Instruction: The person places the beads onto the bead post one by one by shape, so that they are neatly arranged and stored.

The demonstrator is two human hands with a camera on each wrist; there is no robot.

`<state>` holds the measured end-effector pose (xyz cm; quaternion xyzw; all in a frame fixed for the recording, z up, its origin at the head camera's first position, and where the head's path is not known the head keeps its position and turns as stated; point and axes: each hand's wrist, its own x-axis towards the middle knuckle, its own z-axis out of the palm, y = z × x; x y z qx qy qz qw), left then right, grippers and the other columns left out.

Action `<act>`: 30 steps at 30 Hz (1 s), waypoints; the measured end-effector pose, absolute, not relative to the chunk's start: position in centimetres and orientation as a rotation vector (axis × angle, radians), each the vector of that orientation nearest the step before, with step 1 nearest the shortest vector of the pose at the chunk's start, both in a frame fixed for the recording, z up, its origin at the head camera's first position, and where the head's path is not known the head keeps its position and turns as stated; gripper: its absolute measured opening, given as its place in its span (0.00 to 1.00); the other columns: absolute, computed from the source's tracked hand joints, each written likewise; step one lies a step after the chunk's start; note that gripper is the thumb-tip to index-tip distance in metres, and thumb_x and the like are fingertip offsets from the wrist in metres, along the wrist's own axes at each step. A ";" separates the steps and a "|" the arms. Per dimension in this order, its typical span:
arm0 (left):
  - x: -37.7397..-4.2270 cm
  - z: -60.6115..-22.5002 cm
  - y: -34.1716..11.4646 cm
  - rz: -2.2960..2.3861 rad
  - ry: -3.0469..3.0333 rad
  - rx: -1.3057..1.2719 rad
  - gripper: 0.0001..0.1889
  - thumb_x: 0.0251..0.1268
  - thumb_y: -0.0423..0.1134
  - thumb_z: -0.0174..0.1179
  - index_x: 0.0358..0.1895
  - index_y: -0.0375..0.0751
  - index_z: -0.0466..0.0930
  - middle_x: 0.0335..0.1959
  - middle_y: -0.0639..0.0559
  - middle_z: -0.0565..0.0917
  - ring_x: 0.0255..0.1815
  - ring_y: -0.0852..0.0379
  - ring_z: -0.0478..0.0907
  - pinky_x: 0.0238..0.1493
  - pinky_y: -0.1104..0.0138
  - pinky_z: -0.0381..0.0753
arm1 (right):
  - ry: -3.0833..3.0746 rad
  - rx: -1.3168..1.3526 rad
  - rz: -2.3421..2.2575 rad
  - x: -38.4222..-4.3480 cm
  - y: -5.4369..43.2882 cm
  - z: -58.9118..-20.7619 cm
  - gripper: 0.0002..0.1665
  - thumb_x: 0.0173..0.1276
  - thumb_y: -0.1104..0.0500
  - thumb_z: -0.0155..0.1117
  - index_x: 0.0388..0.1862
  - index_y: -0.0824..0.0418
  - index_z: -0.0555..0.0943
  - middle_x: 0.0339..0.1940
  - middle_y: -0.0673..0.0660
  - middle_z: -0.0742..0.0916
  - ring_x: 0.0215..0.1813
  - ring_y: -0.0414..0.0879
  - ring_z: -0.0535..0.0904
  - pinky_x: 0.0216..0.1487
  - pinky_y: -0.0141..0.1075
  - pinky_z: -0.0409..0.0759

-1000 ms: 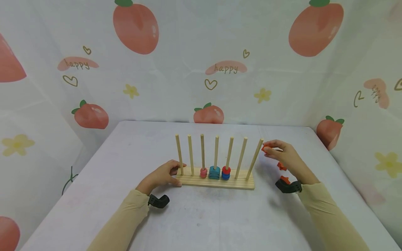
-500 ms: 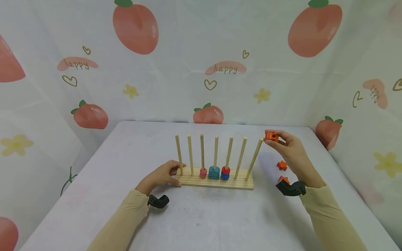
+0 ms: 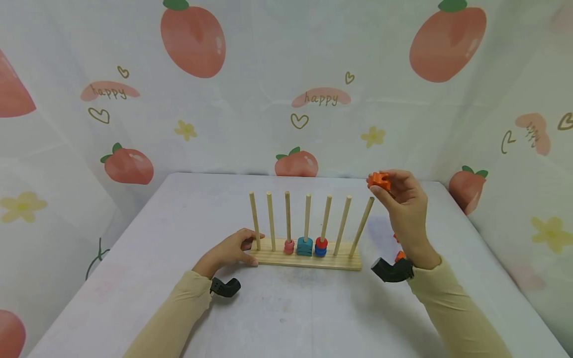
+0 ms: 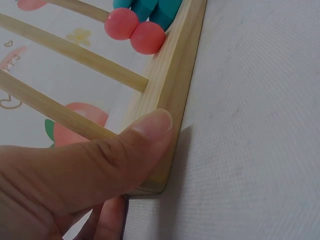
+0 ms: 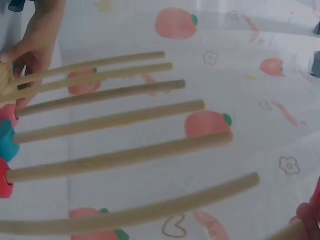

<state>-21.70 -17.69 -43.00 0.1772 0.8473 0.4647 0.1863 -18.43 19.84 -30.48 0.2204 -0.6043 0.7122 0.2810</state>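
A wooden peg board (image 3: 309, 261) with several upright pegs stands on the table. My left hand (image 3: 230, 251) grips its left end, thumb on the front edge, fingers behind. Pink beads (image 3: 289, 246), teal pieces (image 3: 305, 247) and a red bead (image 3: 321, 242) over a blue bead (image 3: 320, 252) sit low on neighbouring pegs near the middle. My right hand (image 3: 409, 209) pinches an orange star-shaped bead (image 3: 380, 181) just above the tip of the rightmost peg (image 3: 362, 226). In the right wrist view, only fingertips (image 5: 307, 220) show at the lower right, with a sliver of the bead.
Two more orange star beads lie on the table at the right, the nearer bead (image 3: 400, 255) and another mostly hidden behind the right wrist. A white cloth covers the table (image 3: 286, 313). A fruit-printed curtain (image 3: 250, 124) hangs behind it.
My right hand has lifted the orange star bead from beside the rightmost peg to above its tip, turning on the way. My left hand has stayed on the peg board.
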 end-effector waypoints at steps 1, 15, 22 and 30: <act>-21.7 -43.0 -17.7 1.304 2.390 0.496 0.36 0.44 0.25 0.73 0.63 0.30 0.71 0.61 0.36 0.68 0.71 0.38 0.63 0.68 0.54 0.70 | -1.607 0.615 1.907 -18.5 19.5 -30.6 0.17 0.59 0.77 0.65 0.47 0.68 0.80 0.42 0.52 0.88 0.43 0.41 0.84 0.46 0.25 0.83; -21.6 -43.1 -17.5 1.285 2.418 0.447 0.36 0.43 0.25 0.74 0.62 0.35 0.73 0.60 0.39 0.69 0.71 0.40 0.63 0.70 0.52 0.66 | -1.711 0.674 1.751 -19.1 17.7 -32.9 0.15 0.53 0.76 0.70 0.41 0.71 0.83 0.37 0.44 0.89 0.29 0.35 0.75 0.23 0.20 0.68; -21.8 -43.2 -17.6 1.269 2.434 0.447 0.36 0.43 0.26 0.75 0.62 0.36 0.73 0.61 0.39 0.69 0.71 0.38 0.63 0.70 0.51 0.67 | -1.854 0.656 1.635 -19.5 17.9 -32.5 0.16 0.49 0.81 0.69 0.39 0.78 0.79 0.36 0.38 0.87 0.34 0.32 0.79 0.27 0.18 0.74; -21.7 -43.2 -17.7 1.280 2.422 0.462 0.37 0.43 0.26 0.75 0.62 0.35 0.73 0.61 0.39 0.69 0.71 0.38 0.62 0.70 0.51 0.67 | -2.153 0.566 1.655 -19.7 18.4 -32.2 0.13 0.56 0.71 0.71 0.41 0.72 0.81 0.36 0.37 0.85 0.35 0.34 0.79 0.37 0.21 0.80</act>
